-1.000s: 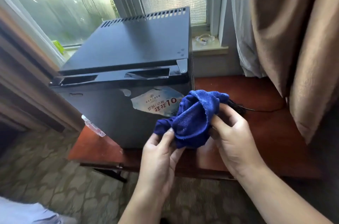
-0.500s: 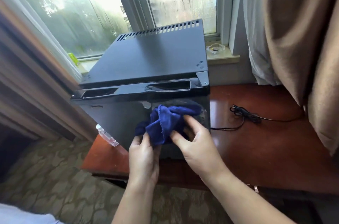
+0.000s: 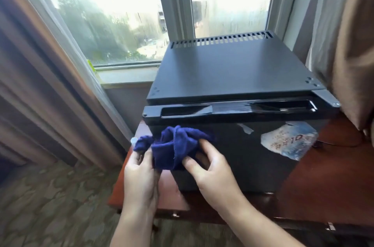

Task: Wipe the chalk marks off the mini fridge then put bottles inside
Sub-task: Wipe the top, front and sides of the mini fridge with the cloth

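Both the left hand (image 3: pixel 139 178) and right hand (image 3: pixel 210 170) bunch the blue cloth (image 3: pixel 174 145) against the fridge (image 3: pixel 242 145) door (ready to wipe)
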Motion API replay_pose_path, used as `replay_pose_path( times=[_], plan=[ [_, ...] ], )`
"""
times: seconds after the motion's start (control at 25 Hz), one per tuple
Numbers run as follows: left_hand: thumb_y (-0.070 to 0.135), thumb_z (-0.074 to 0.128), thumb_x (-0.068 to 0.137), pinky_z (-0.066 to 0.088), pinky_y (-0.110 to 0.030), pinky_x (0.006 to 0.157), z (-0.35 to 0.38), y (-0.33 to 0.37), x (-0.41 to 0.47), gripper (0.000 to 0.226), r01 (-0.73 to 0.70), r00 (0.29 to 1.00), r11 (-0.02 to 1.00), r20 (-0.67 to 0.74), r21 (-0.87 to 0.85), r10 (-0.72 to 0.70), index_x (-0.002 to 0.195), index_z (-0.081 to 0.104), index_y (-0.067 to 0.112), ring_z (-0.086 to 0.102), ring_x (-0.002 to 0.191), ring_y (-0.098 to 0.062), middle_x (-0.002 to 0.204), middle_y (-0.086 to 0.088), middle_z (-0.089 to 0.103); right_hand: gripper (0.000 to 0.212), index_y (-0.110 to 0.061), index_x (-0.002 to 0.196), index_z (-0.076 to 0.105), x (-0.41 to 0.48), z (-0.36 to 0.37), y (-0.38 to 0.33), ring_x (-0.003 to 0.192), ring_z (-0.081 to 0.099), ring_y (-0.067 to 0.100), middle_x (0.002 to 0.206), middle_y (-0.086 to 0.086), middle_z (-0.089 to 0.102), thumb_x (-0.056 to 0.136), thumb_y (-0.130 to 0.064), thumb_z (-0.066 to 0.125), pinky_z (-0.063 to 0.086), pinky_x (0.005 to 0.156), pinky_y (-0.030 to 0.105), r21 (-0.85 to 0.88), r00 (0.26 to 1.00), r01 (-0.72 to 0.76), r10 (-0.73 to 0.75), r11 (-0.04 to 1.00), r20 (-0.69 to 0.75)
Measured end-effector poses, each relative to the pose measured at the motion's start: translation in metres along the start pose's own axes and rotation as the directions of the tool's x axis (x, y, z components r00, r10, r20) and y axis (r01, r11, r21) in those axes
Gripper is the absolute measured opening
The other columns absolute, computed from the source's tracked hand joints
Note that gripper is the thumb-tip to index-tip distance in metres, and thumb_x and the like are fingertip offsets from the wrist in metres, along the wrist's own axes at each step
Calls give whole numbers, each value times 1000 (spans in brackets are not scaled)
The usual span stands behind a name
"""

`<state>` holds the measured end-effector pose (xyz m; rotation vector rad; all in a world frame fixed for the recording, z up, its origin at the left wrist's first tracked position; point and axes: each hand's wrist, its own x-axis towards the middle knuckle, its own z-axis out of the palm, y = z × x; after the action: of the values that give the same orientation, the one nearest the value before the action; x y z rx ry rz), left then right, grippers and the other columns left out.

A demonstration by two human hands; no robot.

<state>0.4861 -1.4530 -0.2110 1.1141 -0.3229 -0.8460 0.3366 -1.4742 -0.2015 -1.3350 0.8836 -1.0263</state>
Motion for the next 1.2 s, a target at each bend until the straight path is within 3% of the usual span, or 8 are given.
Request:
replay_pose_path(
  times=[0.2, 0.4, 0.6, 0.68, 0.8, 1.0, 1.08, 1.2],
  plan=[
    [48, 63, 91, 58, -19, 85, -7, 56, 4, 34, -309, 917, 912, 339, 272, 210, 120, 73, 33, 75, 112, -11, 118, 3, 80, 37, -33, 131, 67, 2, 20, -30, 121, 68, 2, 122, -15, 76, 94, -27, 68, 54, 102, 24, -53, 992, 125, -126, 991, -14],
    [47, 84, 76, 53, -7, 84, -11, 36, -11, 47, -294, 898, 875, 425, 384, 115, 119, 65, 47, 73, 103, 9, 114, 22, 78, 31, -33, 121, 70, -4, 29, -26, 112, 71, -1, 113, -17, 78, 94, -20, 66, 53, 95, 18, -139, 975, 118, -141, 983, -174],
    [49, 88, 74, 61, -39, 96, 9, 31, -17, 44, -388, 866, 840, 463, 379, 190, 115, 74, 41, 74, 110, -4, 117, 6, 77, 41, -45, 113, 70, -13, 24, -37, 107, 69, -9, 111, -24, 76, 91, -11, 69, 55, 94, 17, -282, 919, 116, -211, 952, -334],
    [47, 84, 78, 63, -40, 93, 28, 46, -20, 40, -551, 780, 781, 514, 294, 356, 115, 72, 50, 73, 113, -8, 123, 13, 73, 41, -49, 113, 67, -12, 15, -62, 107, 68, -14, 113, -26, 74, 86, -19, 70, 49, 87, 3, -348, 861, 259, -379, 901, -340],
    [50, 80, 84, 61, -31, 87, 64, 78, -17, 34, -734, 599, 667, 588, 132, 543, 115, 69, 51, 73, 108, -8, 120, 19, 67, 32, -37, 115, 66, -3, -10, -105, 111, 70, -1, 116, -15, 74, 86, -25, 71, 51, 91, 12, -478, 772, 413, -576, 775, -267],
    [29, 73, 90, 54, -39, 96, 128, 86, 21, 31, -845, 491, 323, 858, 426, 152, 120, 69, 23, 64, 119, -22, 126, 7, 64, 42, -27, 125, 69, 24, -80, -122, 132, 56, 16, 137, -4, 63, 84, -33, 74, 40, 111, 22, -863, 884, -26, -391, 505, -255],
    [29, 71, 94, 48, -42, 103, 138, 70, 19, 34, -826, 534, 254, 842, 503, 72, 126, 67, 20, 57, 124, -27, 130, 2, 61, 46, -22, 123, 68, 19, -103, -107, 130, 56, 25, 131, 2, 60, 79, -29, 80, 39, 113, 30, -822, 834, -202, -347, 532, -429],
    [30, 69, 94, 51, -43, 98, 150, 57, 10, 30, -865, 491, 198, 861, 462, 134, 122, 67, 20, 59, 116, -25, 123, 4, 61, 60, -32, 132, 53, 10, -129, -103, 132, 51, 12, 130, -10, 51, 76, -31, 76, 32, 109, 12, -760, 785, -117, -409, 640, -465]
  ],
)
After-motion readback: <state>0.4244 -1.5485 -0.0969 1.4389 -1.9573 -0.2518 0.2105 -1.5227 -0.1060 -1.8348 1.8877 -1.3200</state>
